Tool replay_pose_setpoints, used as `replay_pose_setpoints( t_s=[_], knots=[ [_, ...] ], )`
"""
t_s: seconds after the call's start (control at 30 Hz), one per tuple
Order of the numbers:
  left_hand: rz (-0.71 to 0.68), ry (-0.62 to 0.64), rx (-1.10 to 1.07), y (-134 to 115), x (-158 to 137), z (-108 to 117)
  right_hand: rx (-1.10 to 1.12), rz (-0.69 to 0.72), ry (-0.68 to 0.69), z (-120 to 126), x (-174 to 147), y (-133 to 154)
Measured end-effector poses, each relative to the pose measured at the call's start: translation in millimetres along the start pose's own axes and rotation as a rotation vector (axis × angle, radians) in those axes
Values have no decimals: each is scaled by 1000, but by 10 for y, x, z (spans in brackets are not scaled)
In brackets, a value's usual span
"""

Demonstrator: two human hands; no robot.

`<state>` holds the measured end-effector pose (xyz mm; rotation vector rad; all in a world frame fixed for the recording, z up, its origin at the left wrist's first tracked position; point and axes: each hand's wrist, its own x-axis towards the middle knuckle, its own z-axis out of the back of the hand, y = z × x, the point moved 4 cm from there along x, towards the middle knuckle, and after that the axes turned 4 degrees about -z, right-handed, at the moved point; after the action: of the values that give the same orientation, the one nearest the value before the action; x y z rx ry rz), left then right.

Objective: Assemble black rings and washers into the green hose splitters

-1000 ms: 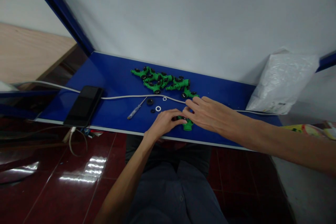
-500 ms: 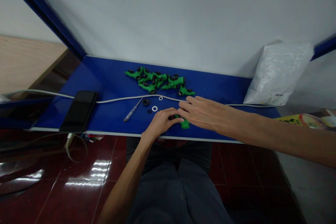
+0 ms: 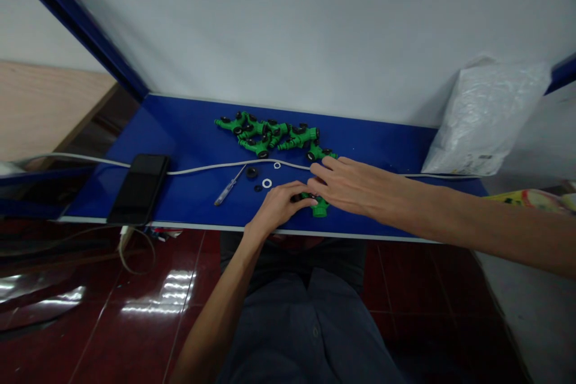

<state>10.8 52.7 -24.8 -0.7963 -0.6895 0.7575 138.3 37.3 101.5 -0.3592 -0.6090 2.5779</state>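
Note:
My left hand (image 3: 284,201) grips a green hose splitter (image 3: 320,209) near the front edge of the blue table, thumb along its near side. Over the splitter's far side my right hand (image 3: 335,179) is curled, its fingertips pressed to it; they cover much of the part. Left of my hands lie a white washer ring (image 3: 267,183), a second white ring (image 3: 277,165), a black round cap (image 3: 251,173) and a small black ring (image 3: 258,188). A screwdriver with a clear handle (image 3: 222,195) rests further left. Several more green splitters (image 3: 256,145) are piled behind.
A white cable (image 3: 202,168) runs across the blue table (image 3: 189,126). At the left a black phone (image 3: 138,189) lies by the front edge with a cable hanging below. A plastic-wrapped package (image 3: 486,117) leans on the wall (image 3: 288,30) at the right.
The view has shifted slightly. Both hands stay on the green splitter in nearly the same place, with only small finger movement at most.

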Motion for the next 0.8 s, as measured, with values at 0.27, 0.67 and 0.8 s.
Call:
replay_pose_setpoints(
  t_s=[0.27,0.67,0.8],
  knots=[
    [5,18,-26,-39,-5,25,16,51,109,14,33,-75],
    [12,-9,16,8,-14,3,-26,37,-6,69,44,36],
    [2,7,5,7,-12,10,50,128,28,100,52,43]
  ],
)
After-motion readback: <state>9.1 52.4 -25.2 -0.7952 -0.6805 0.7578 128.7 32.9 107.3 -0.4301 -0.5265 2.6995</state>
